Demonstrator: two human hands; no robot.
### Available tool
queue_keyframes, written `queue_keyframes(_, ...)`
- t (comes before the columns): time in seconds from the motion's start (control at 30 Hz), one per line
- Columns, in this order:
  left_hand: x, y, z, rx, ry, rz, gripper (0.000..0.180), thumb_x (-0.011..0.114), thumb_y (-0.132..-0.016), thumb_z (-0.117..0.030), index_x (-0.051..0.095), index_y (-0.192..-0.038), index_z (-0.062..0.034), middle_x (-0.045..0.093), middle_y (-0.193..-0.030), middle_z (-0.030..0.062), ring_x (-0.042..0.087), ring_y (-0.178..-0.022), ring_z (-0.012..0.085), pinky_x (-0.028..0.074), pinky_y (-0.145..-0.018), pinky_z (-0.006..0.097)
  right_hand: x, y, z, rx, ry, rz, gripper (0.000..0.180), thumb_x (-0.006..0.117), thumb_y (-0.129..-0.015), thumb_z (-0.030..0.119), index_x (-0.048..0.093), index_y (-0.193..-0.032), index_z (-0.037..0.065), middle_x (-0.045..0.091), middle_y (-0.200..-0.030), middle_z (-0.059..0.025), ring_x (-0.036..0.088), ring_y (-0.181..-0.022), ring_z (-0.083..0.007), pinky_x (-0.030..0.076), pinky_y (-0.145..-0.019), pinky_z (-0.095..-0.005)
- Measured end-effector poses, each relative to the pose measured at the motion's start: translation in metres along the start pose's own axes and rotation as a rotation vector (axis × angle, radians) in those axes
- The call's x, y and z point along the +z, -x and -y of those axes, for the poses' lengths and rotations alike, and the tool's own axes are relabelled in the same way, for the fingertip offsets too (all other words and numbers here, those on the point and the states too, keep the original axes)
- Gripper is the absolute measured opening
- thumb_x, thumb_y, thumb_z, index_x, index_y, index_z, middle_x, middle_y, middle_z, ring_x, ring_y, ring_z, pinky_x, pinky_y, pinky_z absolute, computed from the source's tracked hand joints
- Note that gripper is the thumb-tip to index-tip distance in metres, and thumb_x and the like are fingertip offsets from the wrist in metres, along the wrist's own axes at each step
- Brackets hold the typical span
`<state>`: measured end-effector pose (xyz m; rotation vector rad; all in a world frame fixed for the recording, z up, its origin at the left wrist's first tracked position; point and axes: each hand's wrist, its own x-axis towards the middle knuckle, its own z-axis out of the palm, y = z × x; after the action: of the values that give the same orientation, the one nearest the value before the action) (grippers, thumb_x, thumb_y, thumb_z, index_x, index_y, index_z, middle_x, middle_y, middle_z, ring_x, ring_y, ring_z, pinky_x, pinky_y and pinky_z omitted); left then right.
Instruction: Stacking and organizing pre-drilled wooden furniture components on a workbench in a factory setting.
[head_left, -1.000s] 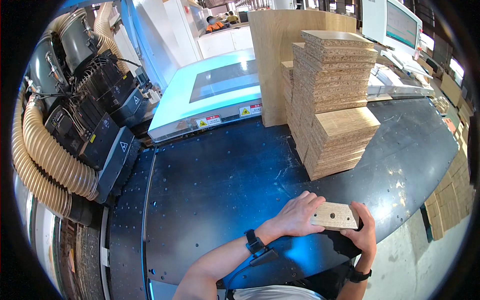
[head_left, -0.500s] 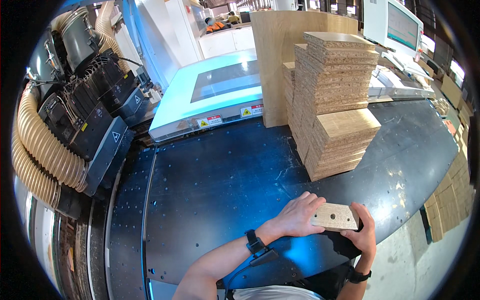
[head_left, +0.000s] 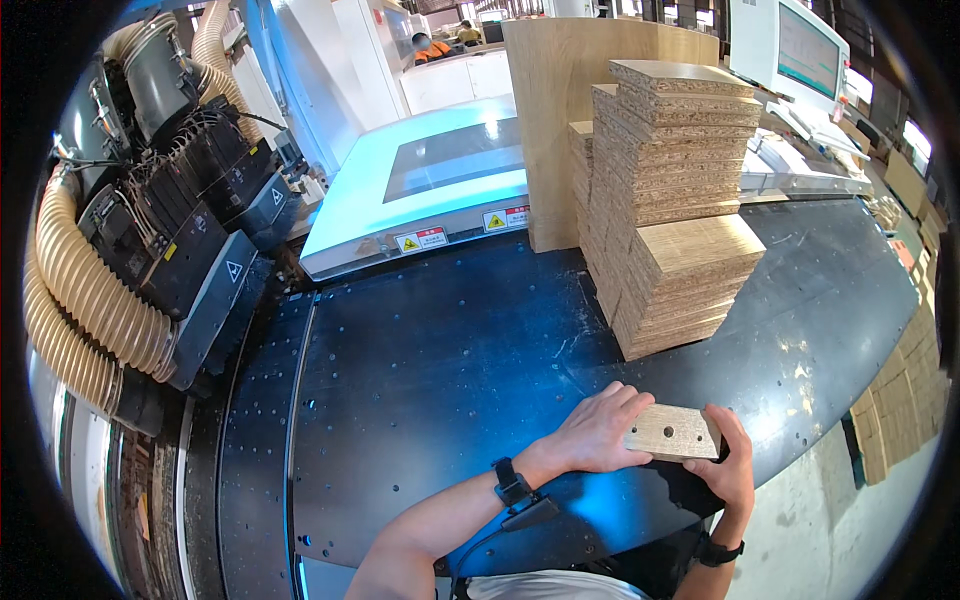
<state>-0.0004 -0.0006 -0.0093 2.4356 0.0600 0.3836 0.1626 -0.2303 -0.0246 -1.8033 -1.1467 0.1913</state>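
Near the front edge of the black table, my two hands grip a small light wood-grain board (head_left: 672,432) between them. A larger dark hole sits in the middle of its face, with a smaller one to each side. My left hand (head_left: 603,430) closes on the board's left end, thumb in front and fingers behind. Around its right end, the thumb and fingers of my right hand (head_left: 732,462) are wrapped. Just beyond the board rises a stepped stack of particleboard pieces (head_left: 685,180), with a lower pile (head_left: 690,285) at its near side.
The black table (head_left: 430,390) is dotted with small holes. A tall wood panel (head_left: 547,140) stands behind the stack. Machine heads with ribbed hoses (head_left: 95,280) fill the left; a white machine cover (head_left: 360,220) lies behind. A monitor (head_left: 800,55) is at back right, and more boards (head_left: 890,420) lie beyond the table's right edge.
My hands and the board keep nearly the same place and pose. The whole picture has shifted only very slightly.
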Motion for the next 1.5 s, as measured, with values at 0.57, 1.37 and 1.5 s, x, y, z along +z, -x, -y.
queue_keyframes(0.57, 0.0012, -0.0004, 0.0016, 0.009, -0.003, -0.004, 0.074, 0.088, -0.073, -0.033, 0.056, -0.133, -0.0040, 0.060, -0.116, 0.0134, 0.059, -0.109, 0.0330, 0.052, -0.092, 0.044, 0.0003, -0.0005, -0.0004, -0.008, 0.000, -0.004, 0.087, 0.097, -0.056, 0.026, 0.062, -0.132, -0.002, 0.066, -0.123, -0.0182, 0.065, -0.114, -0.0355, 0.050, -0.102, -0.0418)
queue_keyframes(1.37, 0.0010, -0.0013, 0.0006, -0.006, -0.002, 0.015, 0.075, 0.088, -0.073, -0.034, 0.056, -0.133, -0.0052, 0.060, -0.117, 0.0136, 0.058, -0.112, 0.0334, 0.052, -0.094, 0.045, 0.0002, 0.0010, -0.0022, -0.018, 0.019, -0.015, 0.088, 0.097, -0.055, 0.023, 0.062, -0.131, -0.003, 0.065, -0.124, -0.0199, 0.064, -0.116, -0.0365, 0.050, -0.102, -0.0427)
queue_keyframes(1.5, 0.0000, -0.0012, 0.0002, -0.014, -0.003, 0.026, 0.075, 0.088, -0.073, -0.034, 0.056, -0.134, -0.0052, 0.060, -0.118, 0.0136, 0.058, -0.112, 0.0335, 0.052, -0.095, 0.045, 0.0009, 0.0003, -0.0007, -0.012, 0.015, -0.013, 0.088, 0.097, -0.055, 0.023, 0.062, -0.132, -0.003, 0.065, -0.124, -0.0200, 0.064, -0.116, -0.0368, 0.050, -0.102, -0.0428)
